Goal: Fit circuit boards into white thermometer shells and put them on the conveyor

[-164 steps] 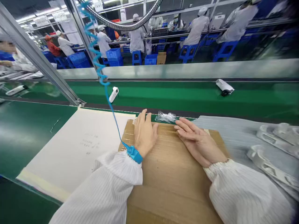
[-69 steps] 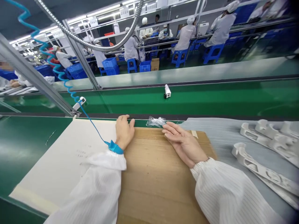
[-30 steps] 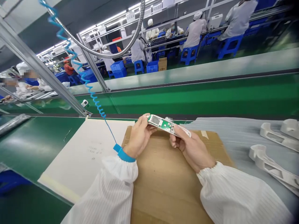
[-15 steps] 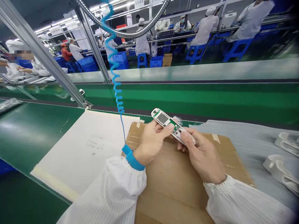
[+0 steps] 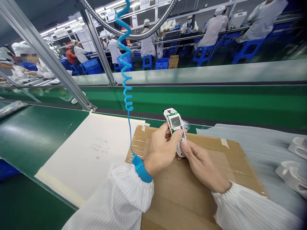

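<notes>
Between my two hands is a white handheld device housing (image 5: 175, 122), its green circuit board and small grey screen exposed. It is held tilted above a flat brown cardboard sheet (image 5: 192, 198). My left hand (image 5: 164, 145) grips its left side, thumb pressed on the board below the screen. My right hand (image 5: 200, 164) is closed on the lower end, thumb on top. Fingers behind the housing are partly hidden. A blue wrist strap (image 5: 142, 168) circles my left wrist, joined to a coiled blue cord (image 5: 127, 76) that hangs from above.
White paper (image 5: 79, 153) with faint writing is taped at the left. White curved plastic parts (image 5: 291, 177) lie on grey foam sheeting (image 5: 261, 150) at the right. A green conveyor channel (image 5: 203, 100) runs behind the bench. Metal posts (image 5: 48, 54) stand at the left; several co-workers sit beyond.
The device has turned from a slant towards a more upright angle, its screen end now pointing up. Both hands have turned with it and keep their hold.
</notes>
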Demonstrator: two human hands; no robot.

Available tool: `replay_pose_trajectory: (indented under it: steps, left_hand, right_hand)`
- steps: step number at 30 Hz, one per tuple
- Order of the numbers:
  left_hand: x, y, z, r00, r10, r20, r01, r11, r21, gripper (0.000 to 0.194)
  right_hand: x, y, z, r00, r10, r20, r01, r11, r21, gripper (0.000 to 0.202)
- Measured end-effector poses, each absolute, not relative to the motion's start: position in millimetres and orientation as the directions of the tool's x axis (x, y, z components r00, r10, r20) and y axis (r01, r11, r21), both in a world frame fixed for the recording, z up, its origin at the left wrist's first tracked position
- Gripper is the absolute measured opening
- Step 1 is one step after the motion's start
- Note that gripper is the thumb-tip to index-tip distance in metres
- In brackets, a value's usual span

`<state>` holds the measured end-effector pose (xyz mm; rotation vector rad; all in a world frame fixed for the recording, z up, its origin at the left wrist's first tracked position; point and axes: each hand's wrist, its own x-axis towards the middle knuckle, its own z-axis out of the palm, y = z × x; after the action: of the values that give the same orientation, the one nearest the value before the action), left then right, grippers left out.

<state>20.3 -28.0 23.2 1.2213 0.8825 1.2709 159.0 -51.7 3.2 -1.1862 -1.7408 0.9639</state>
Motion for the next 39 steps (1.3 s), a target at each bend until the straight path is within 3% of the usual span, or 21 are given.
replay_pose_trajectory:
  steps: [6,11,15,28,39]
  left_hand:
    - [22,-29,25,0.239,0.959,0.152,-0.361,-0.058,0.931,0.056]
    - [22,-35,31,0.285,0.939,0.191,-0.379,-0.073,0.922,0.055]
    - [20,-39,34,0.338,0.894,0.295,-0.335,-0.179,0.925,0.049]
    - [15,-42,36,0.333,0.852,0.405,-0.139,-0.38,0.914,0.044]
    - [17,-47,46,0.365,0.822,0.436,-0.071,-0.443,0.894,0.033]
  right_hand:
    - [159,-50,1,-0.208,0.951,0.227,0.407,0.296,-0.864,0.049]
    - [161,-49,-3,-0.146,0.965,0.217,0.461,0.261,-0.848,0.051]
    - [163,-48,-7,-0.121,0.965,0.233,0.469,0.262,-0.843,0.051]
    - [159,-49,-14,-0.055,0.929,0.366,0.467,0.348,-0.813,0.049]
    - [166,-47,-21,-0.1,0.902,0.419,0.428,0.419,-0.8,0.035]
